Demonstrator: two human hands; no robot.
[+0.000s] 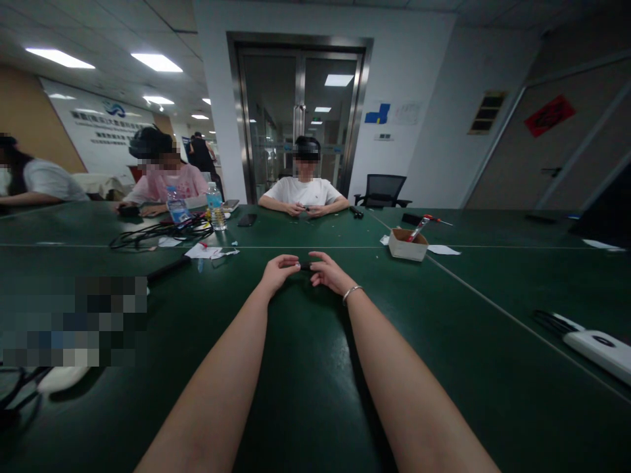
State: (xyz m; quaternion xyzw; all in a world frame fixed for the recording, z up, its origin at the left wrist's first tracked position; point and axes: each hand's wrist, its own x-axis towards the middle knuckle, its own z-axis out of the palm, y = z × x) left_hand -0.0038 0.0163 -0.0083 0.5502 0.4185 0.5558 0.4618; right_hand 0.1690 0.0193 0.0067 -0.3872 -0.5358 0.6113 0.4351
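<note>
Both my hands meet over the green table (300,368), close to a thin pale seam. My left hand (279,274) pinches the left end of a small dark object (305,267) between thumb and fingers. A tiny pale spot shows at that end. The fingers of my right hand (331,274) close around the object's other end, the index finger stretched out above it and the rest curled. The object is short and black, too small to name. A silver bangle (351,294) circles my right wrist.
An open box (408,248) with a red-and-white packet stands right of my hands. Left lie paper scraps (204,252), black cables (148,233) and bottles (215,209). A white power strip (599,348) lies far right. A person (304,190) in a headset sits opposite.
</note>
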